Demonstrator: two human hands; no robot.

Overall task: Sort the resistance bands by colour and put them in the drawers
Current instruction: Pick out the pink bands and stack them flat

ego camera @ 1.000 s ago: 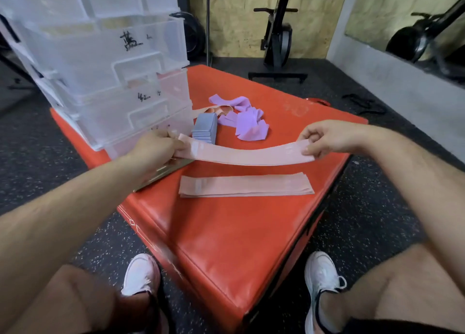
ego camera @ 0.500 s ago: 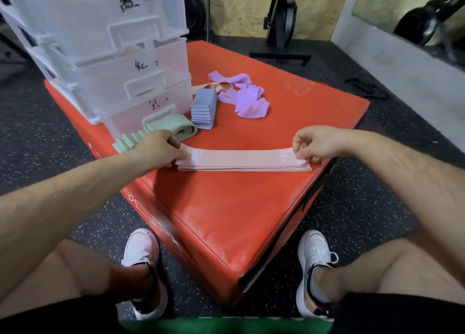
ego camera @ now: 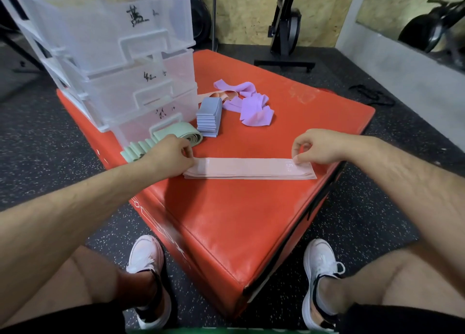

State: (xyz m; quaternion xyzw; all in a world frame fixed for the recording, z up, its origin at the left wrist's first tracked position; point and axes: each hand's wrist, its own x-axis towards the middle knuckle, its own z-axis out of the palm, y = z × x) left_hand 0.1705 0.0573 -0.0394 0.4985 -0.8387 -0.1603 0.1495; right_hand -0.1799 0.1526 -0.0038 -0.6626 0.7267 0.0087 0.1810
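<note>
The white number "15", followed by smaller print too fine to read, stands on the right end of the top pink band, just beside my right hand. Black handwritten marks stand on the fronts of three clear drawers at far left: the upper drawer, the middle drawer and the lowest drawer. I cannot read any of them.

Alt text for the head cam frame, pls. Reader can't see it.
Seen from above, a person's left hand and right hand pinch the ends of a stack of flat pink fabric resistance bands on a red padded vinyl box. Behind lie pale green bands, a folded grey-blue stack and loose purple bands, beside a clear plastic drawer unit.
</note>
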